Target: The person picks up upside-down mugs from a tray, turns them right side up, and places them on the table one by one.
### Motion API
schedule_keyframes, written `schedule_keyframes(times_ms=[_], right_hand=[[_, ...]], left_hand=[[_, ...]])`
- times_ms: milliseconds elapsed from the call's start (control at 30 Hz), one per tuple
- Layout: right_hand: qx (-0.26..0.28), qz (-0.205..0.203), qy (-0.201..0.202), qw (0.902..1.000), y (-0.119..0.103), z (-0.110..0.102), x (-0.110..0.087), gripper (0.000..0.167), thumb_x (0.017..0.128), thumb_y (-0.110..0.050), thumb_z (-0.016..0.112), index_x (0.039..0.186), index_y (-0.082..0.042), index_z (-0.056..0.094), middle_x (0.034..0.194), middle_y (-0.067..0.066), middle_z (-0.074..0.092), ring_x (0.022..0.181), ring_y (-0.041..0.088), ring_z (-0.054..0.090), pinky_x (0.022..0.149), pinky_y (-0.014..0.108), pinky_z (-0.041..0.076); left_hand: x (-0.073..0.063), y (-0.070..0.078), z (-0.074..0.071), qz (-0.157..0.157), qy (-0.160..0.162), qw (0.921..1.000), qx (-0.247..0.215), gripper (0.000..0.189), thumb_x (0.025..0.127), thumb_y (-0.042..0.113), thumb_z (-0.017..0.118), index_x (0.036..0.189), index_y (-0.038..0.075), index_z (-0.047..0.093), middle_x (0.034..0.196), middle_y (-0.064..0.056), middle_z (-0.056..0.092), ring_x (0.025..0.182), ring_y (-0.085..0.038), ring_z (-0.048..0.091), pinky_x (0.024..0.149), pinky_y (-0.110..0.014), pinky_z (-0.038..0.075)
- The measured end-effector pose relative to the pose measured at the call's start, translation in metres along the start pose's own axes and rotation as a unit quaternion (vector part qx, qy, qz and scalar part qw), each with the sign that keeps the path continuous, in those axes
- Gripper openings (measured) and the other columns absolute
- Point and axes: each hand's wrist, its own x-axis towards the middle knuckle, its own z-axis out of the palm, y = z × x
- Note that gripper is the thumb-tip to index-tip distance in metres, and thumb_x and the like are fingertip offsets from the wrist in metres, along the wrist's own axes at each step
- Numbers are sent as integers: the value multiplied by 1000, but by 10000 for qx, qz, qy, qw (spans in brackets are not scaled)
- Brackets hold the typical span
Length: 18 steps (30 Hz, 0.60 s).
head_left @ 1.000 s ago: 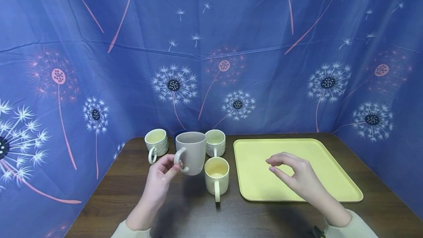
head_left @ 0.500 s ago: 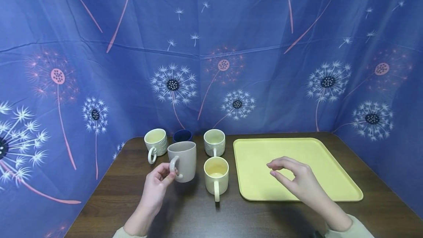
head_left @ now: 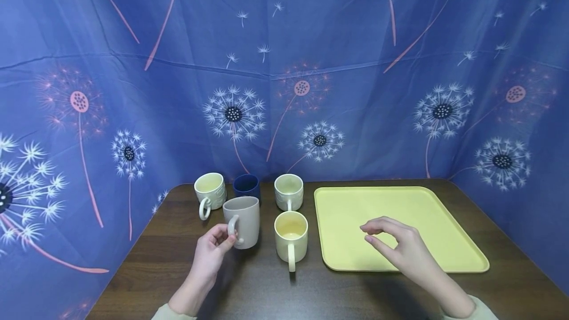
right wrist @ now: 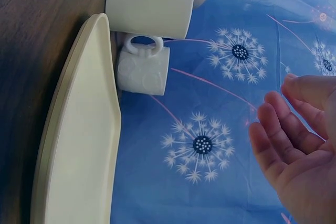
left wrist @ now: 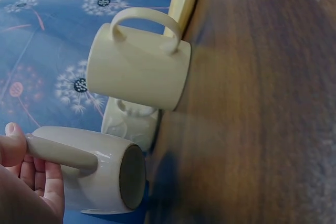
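Observation:
My left hand (head_left: 209,253) pinches the handle of a light grey mug (head_left: 246,219) between thumb and fingers. The left wrist view shows the underside of this grey mug (left wrist: 100,177), which appears held a little above the table. Right of it stands a pale yellow mug (head_left: 291,241), its handle toward me. Behind the grey mug is a dark blue cup (head_left: 246,185), partly hidden. My right hand (head_left: 404,246) hovers over the near part of a yellow tray (head_left: 355,201), fingers loosely curved, nothing between them.
A whitish embossed mug (head_left: 211,191) stands at the back left. Another embossed mug (head_left: 289,192) stands behind the pale yellow one. The brown wooden table (head_left: 266,295) ends at a blue dandelion-print cloth (head_left: 355,88) hanging at the back and sides.
My left hand has brought the grey mug toward me, lower and slightly left, uncovering the dark blue cup behind it. My right hand has barely moved.

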Motion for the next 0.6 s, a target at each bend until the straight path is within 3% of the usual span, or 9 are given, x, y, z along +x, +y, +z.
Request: schedule_keyframes(times_ms=[400, 600], right_hand=[[74, 80, -58, 9999, 0, -2, 3, 35, 72, -1, 78, 98, -22, 69, 93, -7, 69, 88, 1, 62, 83, 7, 42], [79, -20, -30, 10000, 0, -1, 3, 37, 72, 0, 78, 98, -23, 68, 93, -10, 68, 87, 0, 62, 82, 7, 43]], left_hand=[[0, -17, -5, 55, 1, 9996, 282, 10, 82, -5, 63, 93, -5, 62, 85, -9, 66, 80, -12, 58, 72, -23, 45], [-3, -18, -11, 70, -90, 9987, 490, 9, 81, -7, 64, 90, -4, 63, 87, -14, 68, 78, -11, 59, 69, -22, 47]])
